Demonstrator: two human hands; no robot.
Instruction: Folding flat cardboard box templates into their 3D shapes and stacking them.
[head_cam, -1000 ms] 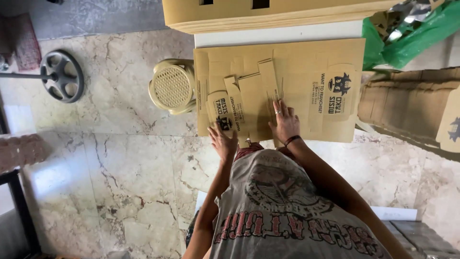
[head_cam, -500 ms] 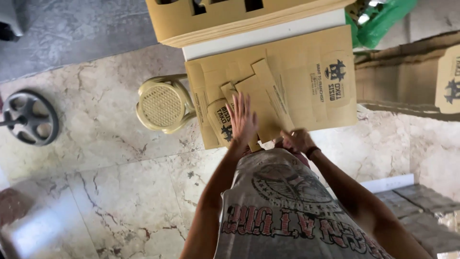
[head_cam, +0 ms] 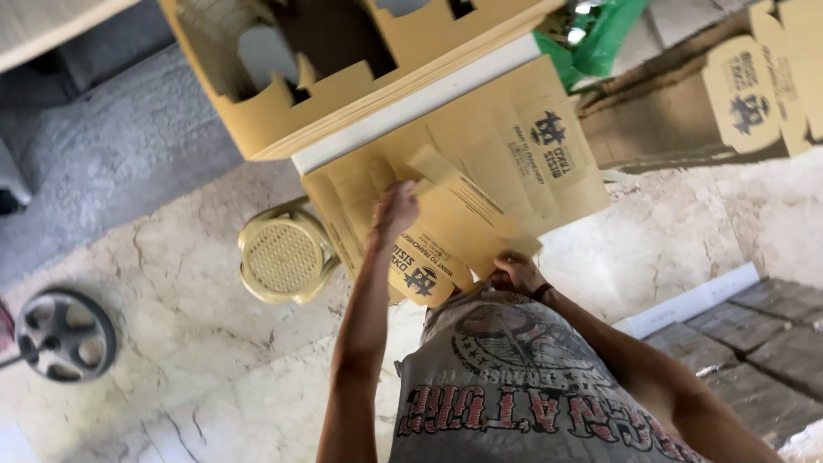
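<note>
A flat tan cardboard box blank (head_cam: pixel 463 214) with dark printing lies on a stack of the same blanks (head_cam: pixel 549 163). My left hand (head_cam: pixel 396 210) grips its upper left part and lifts a flap. My right hand (head_cam: pixel 517 272) holds the blank's near lower edge, close to my chest. The blank is tilted up off the stack, partly folded.
A thick pile of cut-out cardboard sheets (head_cam: pixel 343 77) sits on a white board above. A cream plastic stool (head_cam: pixel 283 257) stands to the left on the marble floor (head_cam: pixel 171 360). A round metal wheel (head_cam: pixel 64 334) lies far left. More printed blanks (head_cam: pixel 746 86) stand right; grey blocks (head_cam: pixel 746 334) lower right.
The view has tilted and moved closer. My left hand went up and took hold of the blank's flap; my right hand came down to its near edge. The blank is raised and folding.
</note>
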